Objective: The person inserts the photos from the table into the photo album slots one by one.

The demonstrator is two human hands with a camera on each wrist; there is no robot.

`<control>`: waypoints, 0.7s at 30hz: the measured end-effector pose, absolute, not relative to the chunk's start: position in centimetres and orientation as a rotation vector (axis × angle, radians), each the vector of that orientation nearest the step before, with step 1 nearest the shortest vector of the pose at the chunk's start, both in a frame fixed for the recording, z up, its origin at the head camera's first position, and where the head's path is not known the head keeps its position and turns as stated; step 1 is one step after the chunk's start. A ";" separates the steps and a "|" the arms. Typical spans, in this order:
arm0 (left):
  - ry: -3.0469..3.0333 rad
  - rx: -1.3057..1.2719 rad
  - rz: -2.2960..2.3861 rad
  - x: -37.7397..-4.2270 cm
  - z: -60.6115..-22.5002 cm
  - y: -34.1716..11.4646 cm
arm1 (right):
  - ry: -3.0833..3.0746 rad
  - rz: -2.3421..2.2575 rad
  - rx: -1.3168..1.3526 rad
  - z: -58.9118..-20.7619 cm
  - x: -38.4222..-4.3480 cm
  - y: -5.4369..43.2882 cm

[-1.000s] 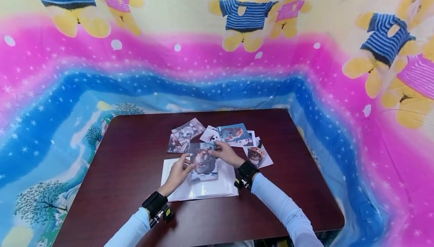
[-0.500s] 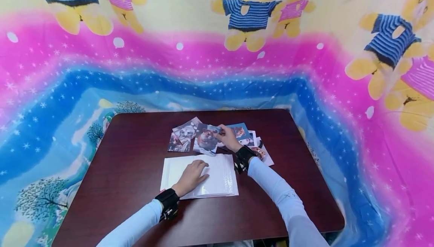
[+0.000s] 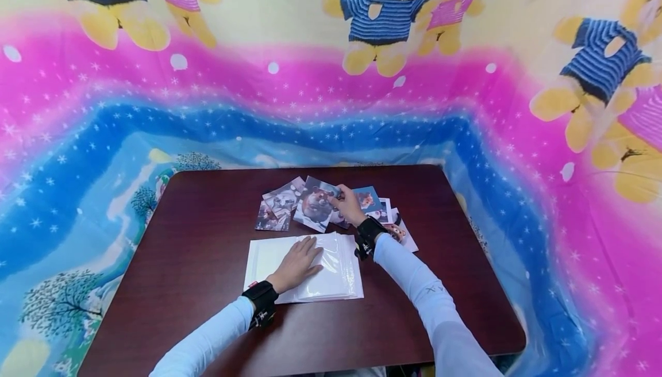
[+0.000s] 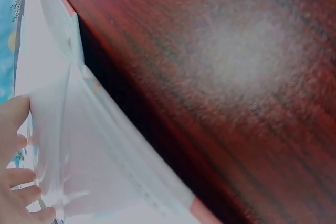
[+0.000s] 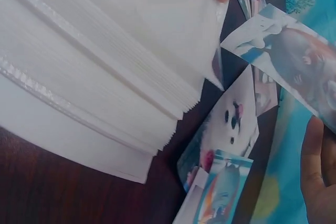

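An open photo album (image 3: 338, 270) with clear plastic sleeves lies on the table. My left hand (image 3: 296, 265) rests on its pages with the fingers straight; in the left wrist view several fingertips (image 4: 26, 176) lie along the plastic page. Just beyond the album's far edge, my right hand (image 3: 350, 206) pinches a hamster photo (image 3: 314, 206) by its right side. The right wrist view has this photo (image 5: 299, 61) raised at an angle, its far end cut off by the frame. Under the right hand, part of the loose photos is hidden.
Two loose photos (image 3: 273, 217) overlap left of the held one. To the right lie a blue-bordered photo (image 3: 367, 197) and a photo of an animal in a hat (image 3: 405, 236). A white dog photo (image 5: 231, 121) shows beside the album. The dark wooden table (image 3: 196, 262) surrounds them.
Both hands first held the hamster photo over the album. The left hand let go and came down onto the pages; the right carried the photo away, beyond the album's far edge.
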State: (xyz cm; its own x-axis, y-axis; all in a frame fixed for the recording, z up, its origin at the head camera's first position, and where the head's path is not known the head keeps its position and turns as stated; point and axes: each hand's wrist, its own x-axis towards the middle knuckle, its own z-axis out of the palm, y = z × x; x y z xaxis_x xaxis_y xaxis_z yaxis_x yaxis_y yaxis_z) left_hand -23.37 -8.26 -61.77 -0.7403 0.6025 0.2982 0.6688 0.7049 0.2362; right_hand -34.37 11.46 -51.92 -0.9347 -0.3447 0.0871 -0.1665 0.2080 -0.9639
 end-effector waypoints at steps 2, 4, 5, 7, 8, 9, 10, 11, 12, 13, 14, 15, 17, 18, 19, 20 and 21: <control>-2.689 -1.022 -0.499 -23.4 -61.9 -8.3 | 2.313 -1.825 -0.490 -52.2 -34.5 11.6; -2.673 -1.017 -0.503 -23.4 -62.1 -8.3 | 2.308 -1.822 -0.487 -52.7 -34.8 11.8; -2.668 -1.013 -0.497 -23.4 -62.2 -8.3 | 2.302 -1.831 -0.484 -53.1 -35.0 11.8; -2.652 -1.008 -0.486 -23.4 -62.4 -8.3 | 2.317 -1.838 -0.458 -54.0 -35.5 12.0; -2.646 -1.005 -0.475 -23.4 -62.5 -8.3 | 2.328 -1.843 -0.440 -54.4 -35.8 12.0; -2.639 -1.003 -0.467 -23.4 -62.5 -8.3 | 2.339 -1.847 -0.415 -54.8 -36.0 12.1; -2.630 -1.003 -0.460 -23.4 -62.6 -8.3 | 2.354 -1.855 -0.391 -55.2 -36.2 12.1; -2.621 -1.004 -0.457 -23.5 -62.7 -8.3 | 2.362 -1.863 -0.366 -55.6 -36.4 12.1; -2.611 -1.006 -0.453 -23.5 -62.8 -8.4 | 2.377 -1.867 -0.345 -55.9 -36.6 12.1; -2.608 -1.005 -0.451 -23.5 -62.9 -8.4 | 2.384 -1.878 -0.331 -56.1 -36.7 12.1; -2.600 -1.005 -0.449 -23.5 -62.9 -8.4 | 2.389 -1.889 -0.313 -56.2 -36.8 12.1; -2.597 -1.005 -0.447 -23.5 -63.0 -8.4 | 2.388 -1.905 -0.298 -56.3 -36.8 12.0; -2.594 -1.000 -0.440 -23.5 -63.1 -8.4 | 2.387 -1.923 -0.279 -56.4 -36.8 12.0; -2.592 -0.998 -0.438 -23.5 -63.1 -8.4 | 2.388 -1.927 -0.273 -56.4 -36.8 12.0; -2.592 -0.997 -0.434 -23.5 -63.1 -8.4 | 2.384 -1.931 -0.272 -56.4 -36.8 12.0; -2.589 -0.996 -0.433 -23.5 -63.2 -8.4 | 2.379 -1.931 -0.279 -56.4 -36.8 12.0; -2.590 -0.996 -0.431 -23.5 -63.2 -8.4 | 2.385 -1.916 -0.292 -56.4 -36.8 12.0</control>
